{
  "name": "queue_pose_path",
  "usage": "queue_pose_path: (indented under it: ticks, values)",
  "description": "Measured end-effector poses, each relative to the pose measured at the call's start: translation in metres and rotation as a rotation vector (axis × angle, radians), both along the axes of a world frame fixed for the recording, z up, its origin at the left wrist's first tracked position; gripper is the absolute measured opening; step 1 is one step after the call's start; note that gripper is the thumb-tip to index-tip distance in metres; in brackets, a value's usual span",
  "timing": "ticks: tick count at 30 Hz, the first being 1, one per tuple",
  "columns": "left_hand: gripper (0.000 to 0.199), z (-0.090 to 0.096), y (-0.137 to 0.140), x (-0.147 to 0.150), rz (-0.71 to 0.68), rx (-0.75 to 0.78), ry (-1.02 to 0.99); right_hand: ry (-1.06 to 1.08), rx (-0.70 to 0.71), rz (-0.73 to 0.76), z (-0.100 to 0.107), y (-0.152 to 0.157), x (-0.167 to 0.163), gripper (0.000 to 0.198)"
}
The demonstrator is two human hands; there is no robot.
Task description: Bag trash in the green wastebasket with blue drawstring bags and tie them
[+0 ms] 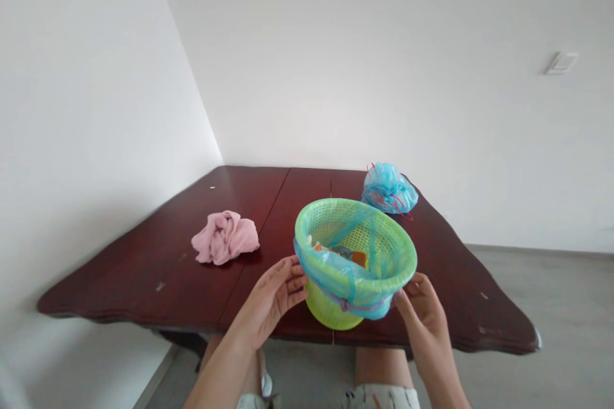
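Observation:
A green mesh wastebasket [330, 314] stands near the front edge of the table, its rim slanting down to the right. A blue translucent bin liner [330, 268] is folded over the rim, with a pink drawstring along its lower edge. Inside lie bits of rubbish [352, 255], orange and grey, too small to name. My left hand [278, 297] holds the basket's left side just below the rim, fingers slightly curled against it. On the right side my right hand [425, 307] grips the basket under the rim at the liner's edge, with some fingertips hidden behind it.
A crumpled pink cloth [225, 238] lies left of the basket. Toward the back right sits a tied blue plastic bag [387, 188] with red drawstrings. The dark red wooden table [158, 255] has a wavy edge and meets white walls [336, 57] at the back and left.

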State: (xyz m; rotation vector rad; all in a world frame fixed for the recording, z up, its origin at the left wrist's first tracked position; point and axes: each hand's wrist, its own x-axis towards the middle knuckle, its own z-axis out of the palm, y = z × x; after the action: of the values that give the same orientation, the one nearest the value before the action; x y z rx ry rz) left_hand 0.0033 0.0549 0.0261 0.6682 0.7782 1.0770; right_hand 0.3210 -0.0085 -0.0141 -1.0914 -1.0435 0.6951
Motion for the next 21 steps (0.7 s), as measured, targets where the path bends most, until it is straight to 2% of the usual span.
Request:
queue_pose_path:
  ticks: [5,7,9,11,14,16,18,21]
  values:
    - [0.047,-0.005,-0.009,-0.017,-0.038,0.133,0.078,-0.085,-0.013,0.063,0.006,-0.014,0.003,0.028]
    - [0.043,-0.010,-0.012,-0.022,-0.005,0.258,0.154,-0.160,0.016,0.071,0.011,-0.019,0.001,0.025]
    - [0.038,-0.015,-0.017,-0.024,0.037,0.415,0.264,-0.279,0.093,0.004,0.016,-0.022,-0.001,0.016]
    - [0.030,-0.019,-0.023,-0.024,0.148,0.594,0.407,-0.447,0.188,-0.146,0.020,-0.023,-0.002,0.010]
    - [0.015,-0.023,-0.033,-0.019,0.513,0.874,0.670,-0.695,0.350,-0.346,0.020,-0.025,-0.002,0.025]
    - [0.021,-0.025,-0.038,-0.016,0.704,1.067,0.853,-0.802,0.459,-0.383,0.018,-0.026,-0.002,0.036]
    - [0.027,-0.027,-0.040,-0.012,0.738,1.245,0.996,-0.874,0.529,-0.376,0.014,-0.027,-0.002,0.041]
    - [0.033,-0.029,-0.039,-0.008,0.643,1.454,1.110,-0.952,0.559,-0.348,0.011,-0.027,-0.001,0.039]
